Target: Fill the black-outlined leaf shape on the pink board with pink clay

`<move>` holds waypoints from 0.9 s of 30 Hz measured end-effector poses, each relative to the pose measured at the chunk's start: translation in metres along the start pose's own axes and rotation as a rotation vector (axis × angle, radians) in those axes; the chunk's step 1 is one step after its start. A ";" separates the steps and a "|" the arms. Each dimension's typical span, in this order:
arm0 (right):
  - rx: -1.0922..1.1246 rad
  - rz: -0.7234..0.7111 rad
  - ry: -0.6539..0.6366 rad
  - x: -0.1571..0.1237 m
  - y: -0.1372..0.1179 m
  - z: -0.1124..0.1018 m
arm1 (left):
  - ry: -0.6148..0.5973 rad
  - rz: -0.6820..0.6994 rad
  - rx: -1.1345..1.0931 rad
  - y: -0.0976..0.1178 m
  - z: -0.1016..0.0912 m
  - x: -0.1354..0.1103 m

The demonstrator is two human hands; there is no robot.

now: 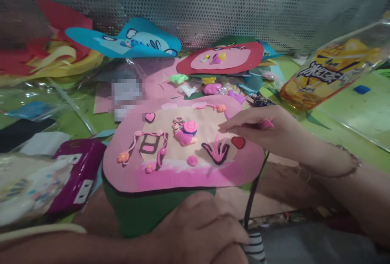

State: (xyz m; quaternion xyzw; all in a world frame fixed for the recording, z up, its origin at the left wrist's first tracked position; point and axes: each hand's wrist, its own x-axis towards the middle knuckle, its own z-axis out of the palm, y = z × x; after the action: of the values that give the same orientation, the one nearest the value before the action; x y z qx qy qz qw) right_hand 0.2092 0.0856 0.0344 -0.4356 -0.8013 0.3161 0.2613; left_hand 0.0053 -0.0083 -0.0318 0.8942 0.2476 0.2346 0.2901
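A rounded pink paper craft (pixel 183 178) lies on green card (pixel 137 211) in front of me. Near its middle sits a clay snail (pixel 185 132) with a pink spiral shell. Pink clay lines and flowers frame a drawn window at its left. My right hand (pixel 271 136) pinches over the right side, and a thin pink clay strip (pixel 217 138) shows at its fingertips, above a black-outlined plant shape (pixel 215 150). A pink bit (pixel 267 123) pokes out at its curled fingers. My left hand (pixel 201 227) is closed below the near edge, its fingertips hidden.
Behind lie a red paper craft (pixel 185 67), a blue one (pixel 88 38) and several clay lumps (pixel 212 89). A bottle with a yellow label (pixel 332 73) leans at the right. A purple case (pixel 82 166) is at the left. Perforated metal (pixel 213 8) stands at the back.
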 end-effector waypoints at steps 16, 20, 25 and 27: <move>0.026 0.018 -0.048 0.002 -0.004 -0.001 | 0.075 0.225 0.487 -0.002 0.004 -0.003; -0.024 -0.035 -0.043 0.001 -0.002 -0.002 | 0.095 0.220 0.481 -0.002 0.002 -0.005; 0.047 0.037 -0.074 0.000 -0.001 -0.001 | 0.080 0.234 0.492 -0.001 0.001 -0.005; 0.078 0.067 -0.078 0.000 0.000 -0.001 | 0.095 0.240 0.484 -0.001 0.001 -0.005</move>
State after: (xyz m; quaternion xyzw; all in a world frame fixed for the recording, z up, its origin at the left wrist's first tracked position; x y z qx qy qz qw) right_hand 0.2096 0.0861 0.0351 -0.4391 -0.7828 0.3724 0.2362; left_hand 0.0018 -0.0104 -0.0346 0.9485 0.2018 0.2429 0.0262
